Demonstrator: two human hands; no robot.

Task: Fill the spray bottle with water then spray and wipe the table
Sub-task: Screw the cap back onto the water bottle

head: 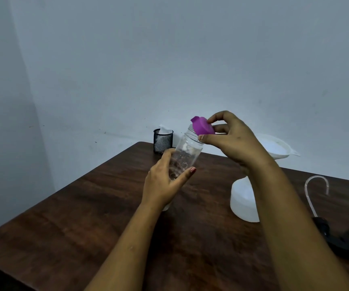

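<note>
fill step | L hand (163, 181) grips clear plastic bottle (187, 152) | R hand (234, 141) pinches purple plastic cap (203, 126), off mouth | next prob.: pour into white funnel (274, 147)

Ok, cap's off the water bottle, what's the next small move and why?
Probably set the purple cap down on the table. The right hand pinches it just off the mouth of the clear bottle the left hand grips; freeing it helps steady the white funnel for pouring.
</note>
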